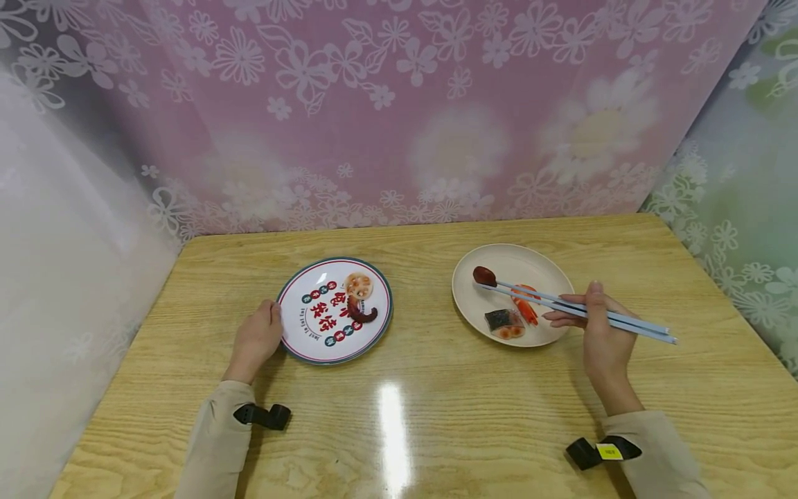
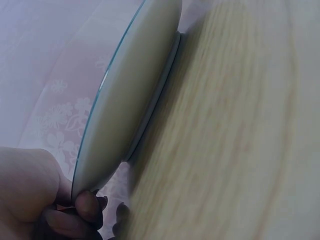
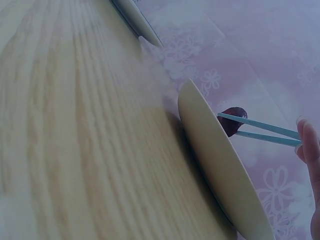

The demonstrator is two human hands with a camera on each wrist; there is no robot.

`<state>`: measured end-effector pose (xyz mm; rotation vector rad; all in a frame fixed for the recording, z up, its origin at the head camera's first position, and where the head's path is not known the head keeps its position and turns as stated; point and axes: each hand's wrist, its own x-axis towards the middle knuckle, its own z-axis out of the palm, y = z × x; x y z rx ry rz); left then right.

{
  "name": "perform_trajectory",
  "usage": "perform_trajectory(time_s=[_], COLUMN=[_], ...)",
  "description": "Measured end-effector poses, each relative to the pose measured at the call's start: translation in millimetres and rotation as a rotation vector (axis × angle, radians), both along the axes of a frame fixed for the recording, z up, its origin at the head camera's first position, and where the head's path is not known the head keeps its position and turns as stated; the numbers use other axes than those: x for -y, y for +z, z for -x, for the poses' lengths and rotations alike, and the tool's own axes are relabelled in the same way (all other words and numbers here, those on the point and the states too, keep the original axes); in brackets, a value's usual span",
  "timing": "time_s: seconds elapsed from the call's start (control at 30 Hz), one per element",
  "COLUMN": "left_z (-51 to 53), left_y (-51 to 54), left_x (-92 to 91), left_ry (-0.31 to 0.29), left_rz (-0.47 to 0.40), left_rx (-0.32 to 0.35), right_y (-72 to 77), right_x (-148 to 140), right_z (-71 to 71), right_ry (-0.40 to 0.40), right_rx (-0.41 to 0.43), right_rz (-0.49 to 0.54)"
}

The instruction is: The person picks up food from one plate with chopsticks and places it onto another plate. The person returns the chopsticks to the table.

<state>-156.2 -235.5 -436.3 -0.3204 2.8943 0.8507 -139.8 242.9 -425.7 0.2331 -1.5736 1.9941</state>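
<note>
Beige sleeves (image 1: 215, 443) sit closest; left hand (image 1: 258, 339) pinches the rim of the patterned plate (image 1: 296, 315), right hand (image 1: 607, 341) grips chopsticks (image 1: 645, 329) clamping a brown piece (image 1: 484, 276) above the beige plate (image 1: 530, 260). Looks partway imo: lotus-like slice (image 1: 359, 285) and dark curl (image 1: 360, 313) on the patterned plate, red-orange piece (image 1: 528, 312) plus more on the beige, brown piece not set down yet.

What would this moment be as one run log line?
left hand: grips rim of printed plate | right hand: holds chopsticks | dark red piece: between chopsticks, over beige plate
</note>
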Motion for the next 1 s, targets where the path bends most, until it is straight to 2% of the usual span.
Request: perform_trajectory(time_s=[0.23, 0.5, 0.77, 1.0], left_z=[-0.5, -0.6, -0.5, 0.0], left_y=[-0.2, 1.9, 2.1, 0.7], left_x=[0.2, -1.1, -1.5, -0.9], left_ry=[-0.003, 0.004, 0.002, 0.0], left_rz=[0.001, -0.013, -0.011, -0.007], left_rx=[-0.007, 0.004, -0.001, -0.004], right_y=[3.4, 8.2, 7.6, 5.1], right_x=[6, 7, 11, 11], right_z=[0.6, 0.5, 1.9, 1.8], right_ry=[0.001, 0.076, 0.01, -0.01], right_rx=[0.036, 0.061, 0.144, 0.221], right_rz=[-0.001, 0.068, 0.084, 0.123])
